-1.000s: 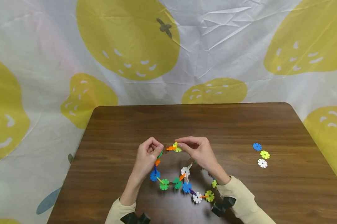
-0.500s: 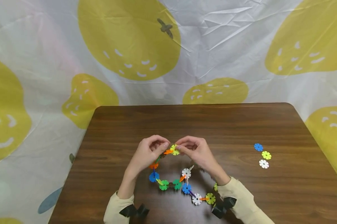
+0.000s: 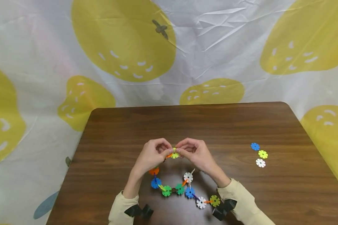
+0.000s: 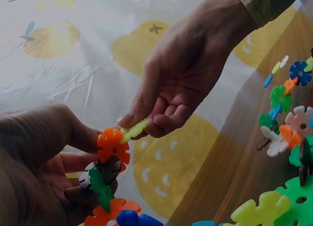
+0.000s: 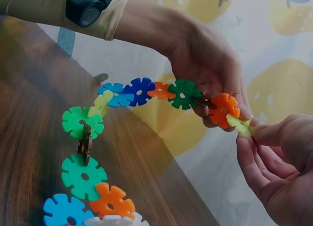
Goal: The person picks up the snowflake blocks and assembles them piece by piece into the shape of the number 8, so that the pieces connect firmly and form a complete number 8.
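Note:
A chain of notched plastic interlocking discs in many colours hangs from my two hands and curves round in a loop toward the table, with a green disc [image 5: 83, 122] along it. At the chain's end, an orange disc [image 5: 224, 110] is pinched between the thumb and fingers of my left hand [image 3: 155, 156]. Slotted into its edge is a yellow disc [image 5: 238, 124], which my right hand [image 3: 198, 154] pinches by its outer side. The fingertips of both hands nearly meet over this joint. My right forearm hides part of the chain's right side in the head view.
Three loose discs lie on the brown table [image 3: 124, 125] at the right: a blue disc [image 3: 255, 146], a yellow-green disc [image 3: 263, 154] and a white disc [image 3: 260, 163]. Behind the table's far edge hangs a white curtain [image 3: 146, 93] with yellow fruit prints.
My left hand has slid right along the chain, from near the brown and green discs to the orange one beside my right fingertips. The right hand keeps its pinch on the yellow disc.

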Demonstrator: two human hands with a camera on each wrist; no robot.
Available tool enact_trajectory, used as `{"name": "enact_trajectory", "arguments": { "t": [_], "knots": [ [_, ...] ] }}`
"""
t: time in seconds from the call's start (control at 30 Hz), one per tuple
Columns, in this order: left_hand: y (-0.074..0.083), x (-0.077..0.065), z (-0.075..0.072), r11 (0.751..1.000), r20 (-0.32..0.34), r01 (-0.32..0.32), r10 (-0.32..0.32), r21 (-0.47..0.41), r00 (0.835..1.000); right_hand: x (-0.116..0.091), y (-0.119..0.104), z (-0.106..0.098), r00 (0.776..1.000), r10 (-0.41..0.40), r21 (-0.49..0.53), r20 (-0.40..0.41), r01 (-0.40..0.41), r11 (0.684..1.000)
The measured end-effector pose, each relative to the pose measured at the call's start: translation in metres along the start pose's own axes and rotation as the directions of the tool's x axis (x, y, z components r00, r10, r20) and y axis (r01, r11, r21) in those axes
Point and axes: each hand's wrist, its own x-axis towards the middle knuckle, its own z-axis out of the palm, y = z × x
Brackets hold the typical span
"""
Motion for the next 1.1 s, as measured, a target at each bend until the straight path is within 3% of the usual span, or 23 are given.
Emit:
{"name": "enact_trajectory", "arguments": {
  "t": [0.17,0.27,0.43,0.6,0.8,1.0,1.1],
  "knots": [
    [-0.001,-0.001,0.002,0.999,-0.054,0.039,-0.038,0.008,0.998,-0.001,0.002,-0.004,1.000,0.015,-0.009,-0.002,-0.015,1.000],
    [-0.004,-0.003,0.001,0.998,-0.095,0.062,-0.062,0.000,0.994,-0.002,0.004,-0.012,0.999,0.012,-0.121,-0.045,-0.017,0.993],
    [-0.009,-0.005,-0.002,0.996,-0.138,0.081,-0.083,-0.023,0.987,-0.002,0.017,-0.034,0.986,-0.023,-0.381,-0.165,-0.043,0.923],
    [-0.011,-0.006,-0.003,0.995,-0.158,0.087,-0.092,-0.039,0.983,-0.007,0.028,-0.066,0.972,0.002,-0.489,-0.237,-0.121,0.864],
    [-0.017,-0.008,-0.003,0.994,-0.198,0.085,-0.096,-0.061,0.975,-0.020,0.036,-0.108,0.950,0.063,-0.622,-0.306,-0.250,0.742],
    [-0.019,-0.012,-0.006,0.991,-0.225,0.099,-0.117,-0.090,0.967,-0.039,0.051,-0.144,0.929,0.049,-0.718,-0.366,-0.315,0.620],
    [-0.020,-0.013,-0.006,0.991,-0.231,0.098,-0.117,-0.094,0.966,-0.049,0.056,-0.157,0.915,0.135,-0.742,-0.381,-0.390,0.545]
  ]
}}
